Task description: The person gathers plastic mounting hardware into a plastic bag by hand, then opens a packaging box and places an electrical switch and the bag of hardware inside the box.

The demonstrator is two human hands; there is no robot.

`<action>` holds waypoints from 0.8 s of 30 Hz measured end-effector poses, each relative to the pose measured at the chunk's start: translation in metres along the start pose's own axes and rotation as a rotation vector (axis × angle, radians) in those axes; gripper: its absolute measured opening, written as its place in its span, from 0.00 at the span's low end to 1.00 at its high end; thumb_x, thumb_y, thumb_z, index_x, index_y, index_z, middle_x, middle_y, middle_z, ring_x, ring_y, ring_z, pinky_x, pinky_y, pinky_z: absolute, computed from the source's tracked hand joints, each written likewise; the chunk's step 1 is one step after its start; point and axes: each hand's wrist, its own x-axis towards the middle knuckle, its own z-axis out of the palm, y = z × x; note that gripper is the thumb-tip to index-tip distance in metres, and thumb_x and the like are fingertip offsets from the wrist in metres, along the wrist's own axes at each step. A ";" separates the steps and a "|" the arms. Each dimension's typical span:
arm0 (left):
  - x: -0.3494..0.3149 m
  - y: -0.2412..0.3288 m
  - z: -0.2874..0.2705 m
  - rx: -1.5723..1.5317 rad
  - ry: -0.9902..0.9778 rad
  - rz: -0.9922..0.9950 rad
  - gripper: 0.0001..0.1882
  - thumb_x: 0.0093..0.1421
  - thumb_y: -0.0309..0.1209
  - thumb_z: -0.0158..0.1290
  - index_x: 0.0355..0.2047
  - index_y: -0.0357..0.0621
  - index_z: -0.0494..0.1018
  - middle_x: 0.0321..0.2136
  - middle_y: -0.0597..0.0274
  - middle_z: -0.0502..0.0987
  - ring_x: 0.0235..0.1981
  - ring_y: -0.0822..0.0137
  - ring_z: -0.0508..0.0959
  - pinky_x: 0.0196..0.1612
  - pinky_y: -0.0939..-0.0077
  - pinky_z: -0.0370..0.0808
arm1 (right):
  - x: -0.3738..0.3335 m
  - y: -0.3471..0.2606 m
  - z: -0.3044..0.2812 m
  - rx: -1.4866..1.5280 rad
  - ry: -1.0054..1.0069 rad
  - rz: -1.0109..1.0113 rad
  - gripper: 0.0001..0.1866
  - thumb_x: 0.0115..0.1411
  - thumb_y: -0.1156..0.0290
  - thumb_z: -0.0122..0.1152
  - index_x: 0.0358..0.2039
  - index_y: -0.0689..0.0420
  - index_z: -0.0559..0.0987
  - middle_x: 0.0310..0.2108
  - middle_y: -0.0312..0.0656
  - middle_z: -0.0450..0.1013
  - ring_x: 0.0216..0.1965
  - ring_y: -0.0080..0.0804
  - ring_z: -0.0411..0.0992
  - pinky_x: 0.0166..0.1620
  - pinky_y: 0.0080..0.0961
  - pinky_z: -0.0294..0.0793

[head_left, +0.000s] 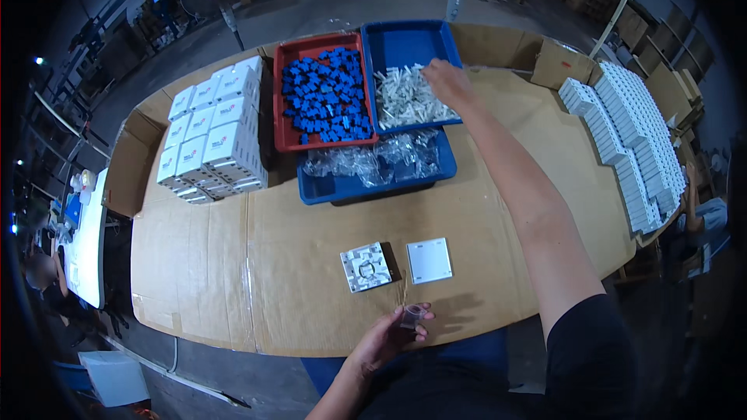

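Note:
My left hand point(383, 337) is closed around a small clear plastic bag point(412, 316) near the table's front edge. Stretched far forward, my right hand point(447, 82) is at the right side of a blue tray point(408, 33), over many small white pieces point(406, 97). Its fingers are curled together, and what they hold, if anything, is too small to make out. Just beyond my left hand lies a white square housing point(366, 267) with its patterned grey inner side up. A flat white square plate point(429, 260) rests to the right of it.
Left of the blue tray is a red tray point(282, 120) of small blue parts. A lower blue tray point(315, 192) holds clear plastic bags point(377, 159). White boxes point(210, 136) are stacked at left; white square units point(630, 140) stand in rows at right. Cardboard walls point(498, 45) edge the table.

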 end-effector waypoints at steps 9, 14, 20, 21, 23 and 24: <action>-0.004 -0.006 -0.009 -0.007 -0.020 0.005 0.32 0.78 0.49 0.41 0.68 0.33 0.65 0.57 0.55 0.79 0.45 0.63 0.81 0.56 0.63 0.76 | -0.043 -0.038 -0.063 1.439 0.480 0.827 0.12 0.66 0.67 0.70 0.46 0.62 0.85 0.37 0.35 0.83 0.32 0.19 0.72 0.33 0.18 0.69; -0.001 -0.005 -0.001 0.011 -0.020 0.048 0.30 0.79 0.44 0.39 0.68 0.32 0.66 0.58 0.52 0.79 0.46 0.65 0.81 0.56 0.67 0.78 | -0.085 -0.066 -0.115 1.780 0.470 0.761 0.14 0.69 0.68 0.66 0.51 0.60 0.84 0.43 0.40 0.82 0.34 0.21 0.73 0.34 0.20 0.70; -0.002 0.003 0.012 -0.072 0.017 0.172 0.31 0.79 0.47 0.38 0.68 0.33 0.65 0.56 0.53 0.80 0.46 0.64 0.82 0.54 0.66 0.78 | -0.137 -0.102 -0.141 1.883 0.466 0.797 0.09 0.69 0.73 0.61 0.44 0.64 0.82 0.43 0.49 0.83 0.29 0.26 0.74 0.32 0.25 0.75; 0.000 0.007 0.015 -0.107 -0.018 0.211 0.32 0.79 0.48 0.38 0.69 0.33 0.64 0.56 0.53 0.80 0.46 0.63 0.82 0.54 0.67 0.78 | -0.151 -0.107 -0.141 1.892 0.440 0.814 0.09 0.69 0.73 0.61 0.44 0.64 0.82 0.43 0.49 0.83 0.29 0.26 0.74 0.32 0.25 0.75; 0.002 0.013 0.021 -0.128 -0.016 0.260 0.31 0.79 0.48 0.37 0.68 0.34 0.65 0.52 0.53 0.81 0.46 0.57 0.82 0.53 0.60 0.78 | -0.185 -0.123 -0.141 1.920 0.432 0.809 0.06 0.69 0.74 0.56 0.39 0.63 0.78 0.44 0.55 0.82 0.27 0.27 0.73 0.31 0.26 0.75; 0.001 0.016 0.021 -0.145 -0.012 0.282 0.31 0.79 0.48 0.38 0.68 0.34 0.65 0.51 0.53 0.81 0.46 0.57 0.82 0.53 0.60 0.78 | -0.198 -0.140 -0.143 1.927 0.400 0.833 0.04 0.69 0.74 0.55 0.36 0.61 0.75 0.41 0.54 0.81 0.25 0.25 0.71 0.29 0.25 0.74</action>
